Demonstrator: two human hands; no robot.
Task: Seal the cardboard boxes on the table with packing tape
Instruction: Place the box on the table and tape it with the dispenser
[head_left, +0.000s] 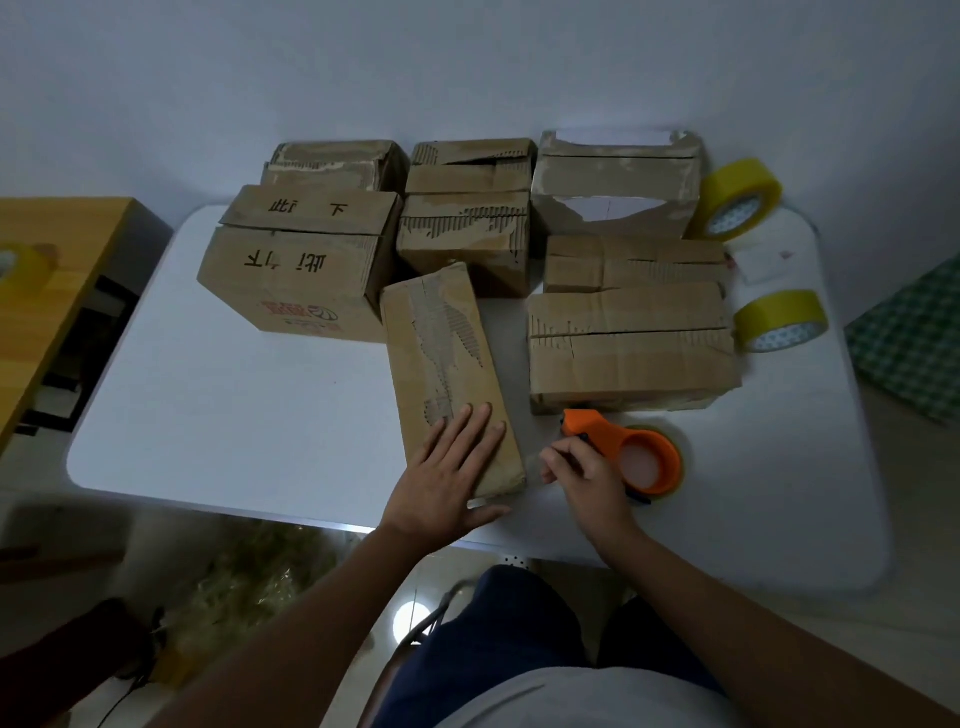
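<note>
White table (208, 415), pale wall behind. Narrow cardboard box (447, 358), near centre: pinned flat under left hand (452, 478), fingers straight, for taping. Orange tape dispenser (639, 457), just right: right hand (587, 467) pinching loose tape end. Unsealed boxes (628, 343) farther back.

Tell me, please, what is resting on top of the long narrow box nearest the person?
The left hand lies flat on the near end of the long narrow box. The cardboard beneath the palm is covered; the rest of the top is bare.
</note>
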